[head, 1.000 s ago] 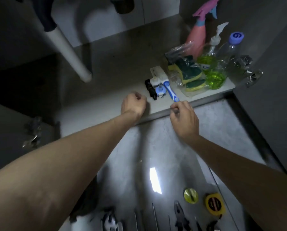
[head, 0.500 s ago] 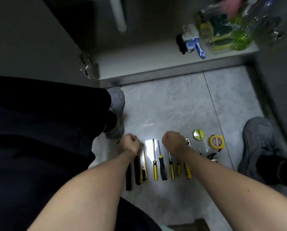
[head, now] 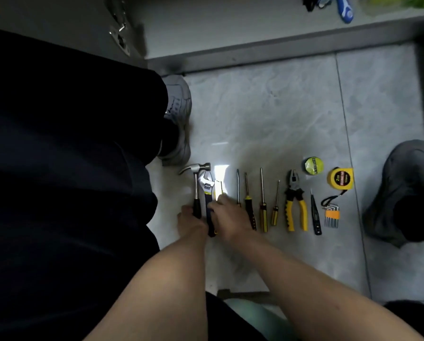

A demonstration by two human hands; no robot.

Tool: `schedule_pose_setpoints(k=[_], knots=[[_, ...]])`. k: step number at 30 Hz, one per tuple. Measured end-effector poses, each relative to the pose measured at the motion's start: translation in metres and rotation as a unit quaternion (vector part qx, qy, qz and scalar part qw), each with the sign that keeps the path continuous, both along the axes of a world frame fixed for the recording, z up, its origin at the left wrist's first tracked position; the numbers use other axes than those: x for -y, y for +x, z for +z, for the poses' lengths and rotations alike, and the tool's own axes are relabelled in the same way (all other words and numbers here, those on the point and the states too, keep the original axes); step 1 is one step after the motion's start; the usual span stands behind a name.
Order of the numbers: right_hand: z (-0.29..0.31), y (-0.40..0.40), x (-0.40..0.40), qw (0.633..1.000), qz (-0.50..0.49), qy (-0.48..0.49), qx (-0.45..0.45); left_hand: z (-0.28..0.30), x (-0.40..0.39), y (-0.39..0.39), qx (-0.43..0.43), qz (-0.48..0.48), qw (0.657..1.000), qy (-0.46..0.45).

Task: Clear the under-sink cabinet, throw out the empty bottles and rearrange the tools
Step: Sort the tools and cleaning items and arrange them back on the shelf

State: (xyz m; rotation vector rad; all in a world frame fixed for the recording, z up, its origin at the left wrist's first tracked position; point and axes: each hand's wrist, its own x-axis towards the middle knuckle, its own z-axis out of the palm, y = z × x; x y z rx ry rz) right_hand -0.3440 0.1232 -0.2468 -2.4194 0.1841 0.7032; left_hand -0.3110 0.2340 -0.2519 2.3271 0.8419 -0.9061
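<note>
Both hands have been lowered onto the left end of the tool row since half a second ago.

Left hand (head: pixel 190 217) is curled round the hammer (head: pixel 196 185) handle; right hand (head: pixel 227 219) is laid over the wrench (head: pixel 207 190) and knife (head: pixel 218 189), fingers bent, though whether anything is pinched cannot be told. Screwdrivers (head: pixel 262 200), pliers (head: pixel 295 203), tape roll (head: pixel 313 166) and tape measure (head: pixel 340 178) are lined up on the floor tile (head: pixel 267 107) to the right.

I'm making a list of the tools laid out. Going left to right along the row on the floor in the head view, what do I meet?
Hammer → adjustable wrench → utility knife → four screwdrivers → pliers → tester pen → hex keys → tape measure. The tape roll's place is unclear.
</note>
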Motion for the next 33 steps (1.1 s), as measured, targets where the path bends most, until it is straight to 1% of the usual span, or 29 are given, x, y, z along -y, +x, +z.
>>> schedule_pose_setpoints(k=[2, 4, 7, 9, 11, 14, 16, 19, 20, 22, 25, 28, 30, 33], knots=[[-0.003, 0.009, 0.002, 0.998, 0.032, -0.057, 0.002, -0.001, 0.000, 0.000, 0.003, -0.033, 0.999, 0.014], [-0.004, 0.015, 0.008, 0.994, 0.036, -0.099, 0.011, -0.001, 0.000, 0.001, -0.004, -0.085, 0.996, 0.029], [-0.003, 0.020, 0.028, 0.991, 0.044, -0.123, 0.023, -0.001, 0.002, 0.003, 0.004, -0.130, 0.991, 0.035], [-0.003, 0.020, 0.045, 0.989, 0.058, -0.135, 0.030, 0.000, 0.005, 0.003, 0.019, -0.149, 0.989, 0.017], [-0.002, 0.019, 0.061, 0.988, 0.038, -0.147, 0.029, 0.003, 0.012, 0.006, 0.030, -0.153, 0.988, -0.007], [0.003, 0.014, 0.080, 0.989, -0.018, -0.148, 0.003, 0.004, 0.023, 0.012, 0.039, -0.149, 0.987, -0.040], [0.005, 0.009, 0.089, 0.988, -0.051, -0.145, -0.011, 0.004, 0.032, 0.017, 0.039, -0.150, 0.985, -0.077], [0.006, -0.002, 0.096, 0.987, -0.062, -0.146, -0.008, 0.003, 0.047, 0.025, 0.024, -0.211, 0.975, -0.065], [0.006, -0.005, 0.096, 0.988, -0.066, -0.141, -0.001, 0.003, 0.053, 0.027, 0.019, -0.215, 0.974, -0.073], [0.005, -0.009, 0.092, 0.989, -0.074, -0.129, 0.004, 0.003, 0.063, 0.031, 0.009, -0.209, 0.974, -0.086], [0.000, -0.007, 0.079, 0.990, -0.069, -0.121, -0.021, 0.003, 0.067, 0.033, 0.003, -0.181, 0.980, -0.081], [-0.005, -0.002, 0.065, 0.987, -0.077, -0.134, -0.033, 0.010, 0.060, 0.038, 0.014, -0.175, 0.983, -0.048], [-0.006, 0.004, 0.059, 0.984, -0.099, -0.141, -0.040, 0.016, 0.057, 0.046, 0.026, -0.143, 0.988, -0.048], [-0.006, 0.015, 0.054, 0.979, -0.127, -0.144, -0.071, 0.029, 0.062, 0.054, 0.013, -0.104, 0.993, -0.063]])
